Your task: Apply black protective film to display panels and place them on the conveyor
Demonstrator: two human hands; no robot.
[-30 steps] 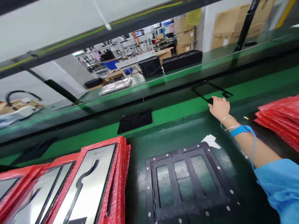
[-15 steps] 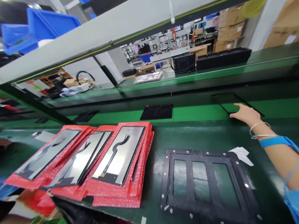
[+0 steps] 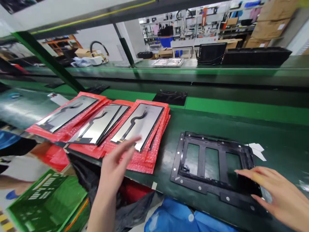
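My left hand [image 3: 116, 164] is open with fingers stretched out, reaching toward the nearest grey display panel [image 3: 138, 125] that lies on a stack of red bubble-wrap sleeves [image 3: 149, 154]. It hovers just short of the panel's near edge. My right hand [image 3: 272, 190] is open too, fingers spread flat over the right end of a black jig frame [image 3: 210, 161] with three rectangular windows. Neither hand holds anything. Two more panels [image 3: 98, 124] [image 3: 66, 109] lie on red sleeves further left.
A green conveyor belt [image 3: 241, 111] runs behind the bench with a black sheet [image 3: 171, 96] on it. White paper scraps [image 3: 257, 149] lie right of the jig. A green crate [image 3: 45, 201] and a dark bag [image 3: 84, 174] sit below the bench edge at left.
My right hand has come back from the black panel on the belt to the jig's right end. My left hand has come into view, reaching toward the panel stack. The view has swung left.
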